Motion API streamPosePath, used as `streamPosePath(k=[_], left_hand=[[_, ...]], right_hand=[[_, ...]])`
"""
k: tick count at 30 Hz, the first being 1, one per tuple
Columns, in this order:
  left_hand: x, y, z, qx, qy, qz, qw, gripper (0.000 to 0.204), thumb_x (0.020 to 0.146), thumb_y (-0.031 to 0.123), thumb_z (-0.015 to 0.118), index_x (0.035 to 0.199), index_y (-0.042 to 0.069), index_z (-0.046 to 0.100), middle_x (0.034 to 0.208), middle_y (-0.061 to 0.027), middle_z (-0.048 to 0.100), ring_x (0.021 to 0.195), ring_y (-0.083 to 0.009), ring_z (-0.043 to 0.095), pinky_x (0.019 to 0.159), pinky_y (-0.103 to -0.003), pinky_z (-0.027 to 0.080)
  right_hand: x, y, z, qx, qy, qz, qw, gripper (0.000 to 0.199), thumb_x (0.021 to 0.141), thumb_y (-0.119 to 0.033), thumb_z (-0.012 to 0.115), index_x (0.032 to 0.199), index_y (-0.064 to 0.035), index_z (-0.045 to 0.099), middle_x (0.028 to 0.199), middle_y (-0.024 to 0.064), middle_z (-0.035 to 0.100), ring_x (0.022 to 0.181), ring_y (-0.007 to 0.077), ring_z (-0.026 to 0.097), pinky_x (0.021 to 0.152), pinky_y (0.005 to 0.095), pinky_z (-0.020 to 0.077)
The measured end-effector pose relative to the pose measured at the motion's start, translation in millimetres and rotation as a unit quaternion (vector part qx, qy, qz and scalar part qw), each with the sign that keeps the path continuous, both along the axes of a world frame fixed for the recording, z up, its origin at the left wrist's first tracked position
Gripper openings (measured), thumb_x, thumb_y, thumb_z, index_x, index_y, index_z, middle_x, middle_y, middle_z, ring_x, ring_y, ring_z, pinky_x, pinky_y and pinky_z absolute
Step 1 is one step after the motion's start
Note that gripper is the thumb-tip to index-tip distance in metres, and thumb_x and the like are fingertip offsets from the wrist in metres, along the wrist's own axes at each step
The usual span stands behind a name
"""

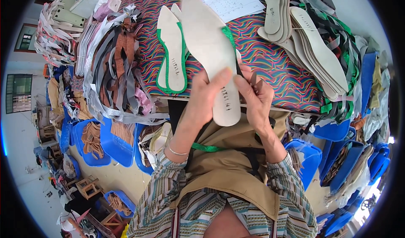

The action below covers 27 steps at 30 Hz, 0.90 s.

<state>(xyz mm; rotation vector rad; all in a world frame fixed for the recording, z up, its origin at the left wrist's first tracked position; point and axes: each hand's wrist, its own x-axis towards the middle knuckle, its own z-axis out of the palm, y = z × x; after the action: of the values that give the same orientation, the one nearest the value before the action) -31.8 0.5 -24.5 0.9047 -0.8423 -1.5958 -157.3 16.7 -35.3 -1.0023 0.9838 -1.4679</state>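
A pale, pointed shoe insole [206,44] is held up in front of me, toe away and heel toward my body. My left hand [203,96] grips its left side, with the thumb laid across the narrow part. On the right edge my right hand [255,95] is closed, thumb and fingers pinching around the rim. A shiny green binding strip [229,34] follows part of that right edge near the front. Green strip [206,147] also lies across my lap over the tan apron [228,174]. Beyond my left hand are insoles edged in green [172,65], overlapping on the table.
The table [249,65] has a wavy multicoloured cover. Stacked plain insoles [318,48] lie at the right beside green and black strips. Bundled ribbons [116,65] hang at the left. A paper sheet [234,4] lies at the back. Blue bins [120,139] stand below.
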Motion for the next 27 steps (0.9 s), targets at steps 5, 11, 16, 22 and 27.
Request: streamPosePath(k=[5,11,16,22,27], left_hand=[[3,4,5,-0.022,0.013,0.035,0.999,0.028,0.097,0.020,0.060,0.109,-0.005,0.061,0.092,-0.0135,0.069,0.079,-0.0208,0.068,0.068,-0.035,0.056],[7,-3,2,-0.015,0.130,-0.029,0.991,0.021,0.095,0.015,0.060,0.102,-0.005,0.061,0.082,-0.0118,0.066,0.068,-0.0188,0.064,0.059,-0.034,0.053],[-2,9,-7,-0.014,0.100,-0.109,0.989,0.016,0.092,0.008,0.063,0.101,-0.004,0.060,0.077,-0.0125,0.065,0.060,-0.0193,0.062,0.052,-0.032,0.051],[-10,15,0,0.016,0.045,-0.086,0.995,0.016,0.088,0.003,0.065,0.101,-0.005,0.060,0.076,-0.0135,0.066,0.060,-0.0197,0.063,0.052,-0.031,0.052],[-6,20,-3,0.029,0.037,-0.111,0.993,0.018,0.087,0.004,0.067,0.102,-0.006,0.060,0.077,-0.0149,0.067,0.059,-0.0202,0.063,0.053,-0.031,0.052]], right_hand=[[-15,17,-5,-0.103,0.292,0.026,0.950,0.020,0.093,0.000,0.060,0.111,0.0037,0.065,0.076,0.0061,0.065,0.064,0.0069,0.054,0.061,0.0227,0.0469],[-36,18,5,-0.008,0.226,0.065,0.972,0.017,0.088,0.000,0.066,0.104,0.0054,0.068,0.077,0.0015,0.065,0.067,0.0065,0.057,0.060,0.0209,0.0455],[-41,-16,32,0.016,0.173,0.058,0.983,0.015,0.087,0.001,0.066,0.101,0.0040,0.068,0.078,0.0012,0.067,0.068,0.0062,0.060,0.060,0.0212,0.0470],[-36,-32,17,-0.004,0.103,0.111,0.989,0.009,0.087,-0.004,0.068,0.086,0.0043,0.064,0.069,-0.0024,0.058,0.060,0.0007,0.049,0.050,0.0216,0.0371],[-44,-45,11,-0.100,0.217,0.099,0.966,0.008,0.087,-0.004,0.068,0.087,0.0029,0.063,0.071,0.0004,0.059,0.059,0.0013,0.049,0.049,0.0217,0.0368]])
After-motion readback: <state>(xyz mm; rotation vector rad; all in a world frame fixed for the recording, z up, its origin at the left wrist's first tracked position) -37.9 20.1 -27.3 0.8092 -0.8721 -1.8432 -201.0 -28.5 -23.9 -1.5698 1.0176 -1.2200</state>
